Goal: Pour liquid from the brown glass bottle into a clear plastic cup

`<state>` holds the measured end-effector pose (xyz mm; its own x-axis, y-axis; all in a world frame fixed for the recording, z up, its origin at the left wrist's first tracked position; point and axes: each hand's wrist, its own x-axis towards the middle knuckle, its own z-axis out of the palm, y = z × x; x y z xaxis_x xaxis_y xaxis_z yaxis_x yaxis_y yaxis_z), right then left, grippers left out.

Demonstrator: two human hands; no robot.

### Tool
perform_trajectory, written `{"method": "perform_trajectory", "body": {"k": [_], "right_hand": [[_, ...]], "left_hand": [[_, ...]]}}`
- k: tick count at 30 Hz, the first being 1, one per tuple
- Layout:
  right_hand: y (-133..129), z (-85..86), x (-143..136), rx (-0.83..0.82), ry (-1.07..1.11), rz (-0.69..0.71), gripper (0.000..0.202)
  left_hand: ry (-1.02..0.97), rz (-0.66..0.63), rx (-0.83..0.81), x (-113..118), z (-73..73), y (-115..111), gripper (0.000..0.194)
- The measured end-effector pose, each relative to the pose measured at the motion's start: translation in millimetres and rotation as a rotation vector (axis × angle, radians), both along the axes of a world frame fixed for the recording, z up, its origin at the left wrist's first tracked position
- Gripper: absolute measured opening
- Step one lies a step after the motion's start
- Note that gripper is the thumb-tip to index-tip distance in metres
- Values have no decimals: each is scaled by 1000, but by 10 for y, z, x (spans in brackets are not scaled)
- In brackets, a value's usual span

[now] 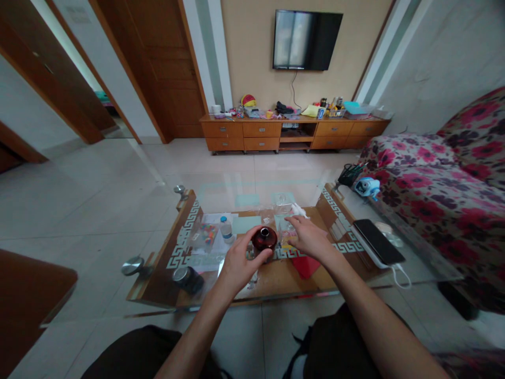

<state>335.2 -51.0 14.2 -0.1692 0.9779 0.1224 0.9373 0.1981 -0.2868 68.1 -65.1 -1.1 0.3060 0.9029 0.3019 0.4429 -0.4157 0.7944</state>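
Observation:
My left hand [241,261] curls its thumb and fingers around a dark red, glossy round bottle [263,240] with a short, narrow neck. The bottle is upright over the glass tabletop; I cannot tell whether its base touches the glass. To its right, my right hand [310,238] hovers with fingers stretched toward the bottle, apart from it and holding nothing. Just beyond these fingers lies a crumpled white item [299,210]. A small clear bottle with a blue cap [226,229] stands left of my left hand.
At the glass table's near left is a dark jar with a metal lid [188,279]. A black phone [379,241] on a white cabled block, a blue toy-like object [366,187] and a black pen holder [349,173] line the right side. Papers and a red item [306,267] show through the glass.

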Motion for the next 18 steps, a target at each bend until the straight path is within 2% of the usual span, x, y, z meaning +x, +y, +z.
{"method": "perform_trajectory", "body": {"k": [5,9,14,16,18], "right_hand": [[-18,26,6,-6,-10,-1,81],[-40,142,-45,54,34,31,81],[-90,379,-173,188,111,19,52],[-118,457,-218,155,118,-8,34],[-144,504,-255,79,73,-52,33]], "left_hand": [[3,-6,-2,-12,-13,3,63],[18,2,-3,-18,-12,5,63],[-1,-13,18,-10,-9,19,64],[-2,-16,17,-11,-7,20,64],[-1,-16,14,-13,-5,17,64]]}}
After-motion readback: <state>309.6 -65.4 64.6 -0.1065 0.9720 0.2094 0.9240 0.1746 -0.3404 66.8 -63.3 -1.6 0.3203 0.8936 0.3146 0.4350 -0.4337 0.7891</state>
